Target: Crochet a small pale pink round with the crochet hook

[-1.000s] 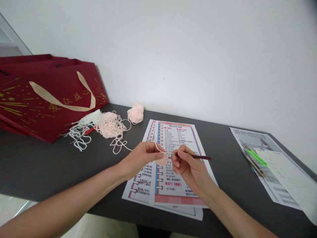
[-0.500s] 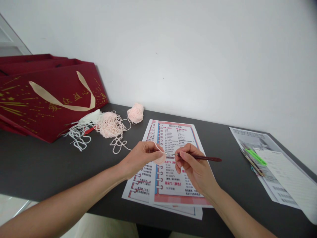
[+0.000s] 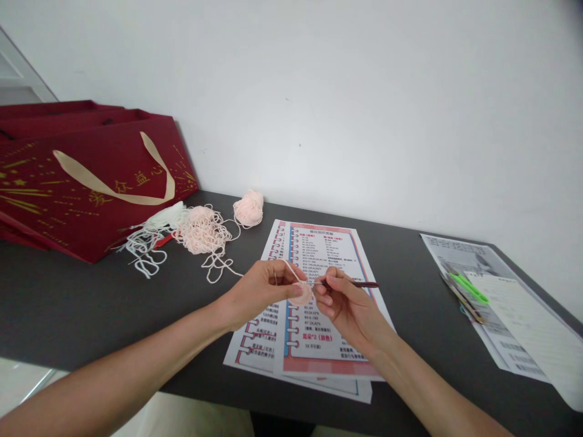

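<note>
While the pink crocheted piece (image 3: 300,295) is positioned above the printed sheets (image 3: 325,366), pinched by the left hand (image 3: 263,286), the right hand (image 3: 345,301) grips the dark-handled hook (image 3: 367,284), shaft directed at the piece. Loose pink yarn (image 3: 203,232) lies to the left, near the red bag (image 3: 113,164).

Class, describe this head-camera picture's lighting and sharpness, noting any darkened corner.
Head view: soft, even light on the white wall; head view, top right: corner darkened; head view, centre: lower red heading on the printed sheets legible, smallest print smeared, tip of the crochet hook indistinct.
</note>
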Tool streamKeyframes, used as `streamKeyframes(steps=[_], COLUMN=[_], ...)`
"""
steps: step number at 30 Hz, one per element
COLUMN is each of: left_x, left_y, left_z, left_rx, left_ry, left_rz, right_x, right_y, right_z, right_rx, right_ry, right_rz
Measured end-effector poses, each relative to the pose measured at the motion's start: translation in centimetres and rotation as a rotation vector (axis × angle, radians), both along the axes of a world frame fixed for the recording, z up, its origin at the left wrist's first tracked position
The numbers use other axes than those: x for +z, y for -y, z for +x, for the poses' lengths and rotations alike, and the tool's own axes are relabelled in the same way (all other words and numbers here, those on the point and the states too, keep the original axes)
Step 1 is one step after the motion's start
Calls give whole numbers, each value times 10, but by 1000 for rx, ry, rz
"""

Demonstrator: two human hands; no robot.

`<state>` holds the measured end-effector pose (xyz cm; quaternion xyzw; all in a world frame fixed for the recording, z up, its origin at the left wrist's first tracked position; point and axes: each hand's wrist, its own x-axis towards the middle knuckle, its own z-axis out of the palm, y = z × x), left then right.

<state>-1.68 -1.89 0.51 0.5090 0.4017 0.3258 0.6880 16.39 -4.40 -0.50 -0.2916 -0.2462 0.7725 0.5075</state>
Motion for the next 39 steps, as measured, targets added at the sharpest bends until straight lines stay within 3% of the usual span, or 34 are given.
streamKeyframes(steps=[4,7,14,20,23,26,29,32,35,39], left_x=[-1,-1,-1,-6,-6,-3,-3,-3,-3,-2], left_y=[0,1,3,5,4,2,-2,-5,-8,-9], left_z=[-2,-3,-3,1,1,0,-4,-8,-11,-14], left_rx=[-4,-26,-75,-64,-68,-150,-182,-153,-157,-209], left_ry=[43,68,128,133,201,318,387,395,368,322], left_rz=[-13,-30,-98,-105,-194,-362,-444,-412,-359,-320], right_x=[-2,-2,-14,-12,-10,-15,-18,-14,-8,-3], right_y=[0,5,14,21,23,23,20,16,11,8], right_z=[-2,-5,-7,-6,-7,-6,-6,-5,-3,1], right_rx=[35,8,-101,-188,-269,-239,-224,-153,-116,-102], right_ry=[-89,7,532,1353,1472,1215,861,516,359,335], right_rz=[-86,46,545,1362,1478,1390,976,611,502,463])
